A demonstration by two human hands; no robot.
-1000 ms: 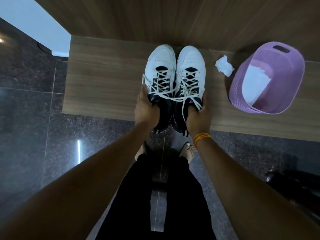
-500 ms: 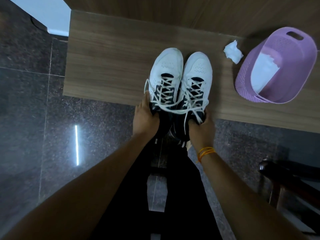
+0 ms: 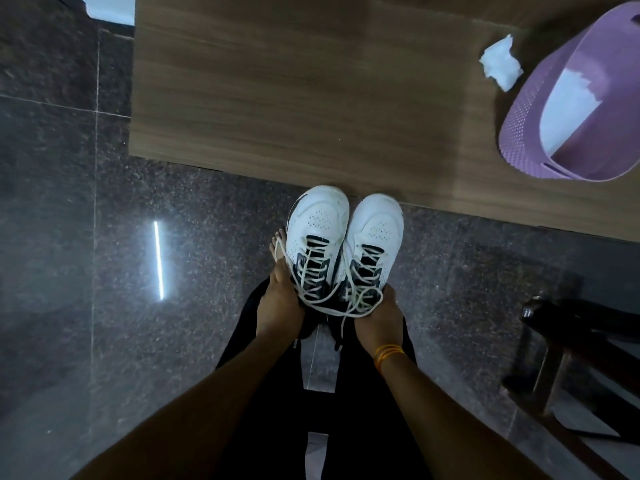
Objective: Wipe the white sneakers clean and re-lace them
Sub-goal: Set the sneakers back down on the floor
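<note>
White sneakers [image 3: 343,244], held as a pair over the floor just off the table [image 3: 294,91], look light and fairly stiff, left hand [image 3: 280,306] and right hand [image 3: 377,317] fingers clasping the heel ends, loose laces [image 3: 325,292] dangling.

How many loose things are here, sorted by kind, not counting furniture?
Sneakers: 2, left one and right one, both held in the hands
Baskets: 1, purple on the wooden top
Crumpled wipes: 1 beside the basket
White sheets in the basket: 1
Total: 5
</note>
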